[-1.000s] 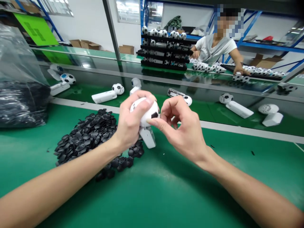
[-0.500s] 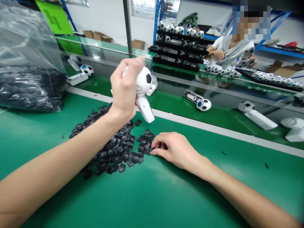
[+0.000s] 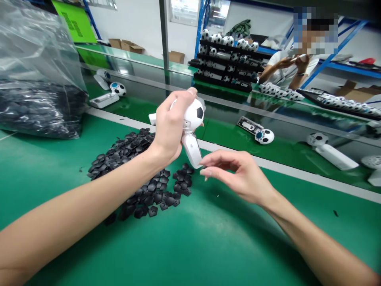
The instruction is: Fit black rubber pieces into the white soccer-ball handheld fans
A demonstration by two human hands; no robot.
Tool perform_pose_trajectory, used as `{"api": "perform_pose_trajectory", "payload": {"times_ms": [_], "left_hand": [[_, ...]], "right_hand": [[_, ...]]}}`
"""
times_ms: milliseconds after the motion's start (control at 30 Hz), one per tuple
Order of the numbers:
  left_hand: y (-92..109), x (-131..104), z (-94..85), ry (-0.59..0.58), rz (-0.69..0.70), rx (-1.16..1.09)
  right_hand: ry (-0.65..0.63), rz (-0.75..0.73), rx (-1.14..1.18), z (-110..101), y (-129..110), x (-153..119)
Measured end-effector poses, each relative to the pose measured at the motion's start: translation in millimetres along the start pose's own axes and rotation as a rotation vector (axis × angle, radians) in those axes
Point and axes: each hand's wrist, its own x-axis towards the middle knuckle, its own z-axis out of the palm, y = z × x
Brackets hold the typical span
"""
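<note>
My left hand (image 3: 171,123) is wrapped round a white device (image 3: 193,115) with a ball-shaped head, black pentagon patches and a white arm pointing down. Right of that arm's lower end, my right hand (image 3: 235,172) is raised over the green mat, thumb and fingertips close together; a small dark bit shows between them, too small to make out. Black pentagon pieces (image 3: 149,184) lie in a heap below and left of the device, with a smaller cluster (image 3: 182,180) at its right side.
A clear bag (image 3: 38,107) of black pieces stands at the left. Similar white devices lie on the belt beyond the pale strip, one with its arm uncovered (image 3: 256,130). Stacked black trays (image 3: 228,65) stand behind. A person (image 3: 285,67) works across the belt.
My right hand has lifted off the small cluster and moved right and up. My left hand has shifted right and slightly down with the device. The person opposite has raised both hands.
</note>
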Motion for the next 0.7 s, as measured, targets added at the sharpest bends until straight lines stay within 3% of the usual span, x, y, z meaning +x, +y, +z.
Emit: {"api": "perform_pose_trajectory", "payload": {"times_ms": [267,533,700], "left_hand": [[-14.0,-21.0,1.7,-0.134,-0.102,-0.038],[-23.0,-27.0,-1.6,-0.189,-0.11,0.055],[-20.7,-30.3,-1.3,-0.206,-0.076,0.104]], "right_hand": [[0.196,-0.128,-0.026,-19.2,-28.5,0.0],[0.261,0.037,0.243,-22.7,-28.1,4.4],[0.25,0.051,0.298,-21.5,-28.1,5.3]]}}
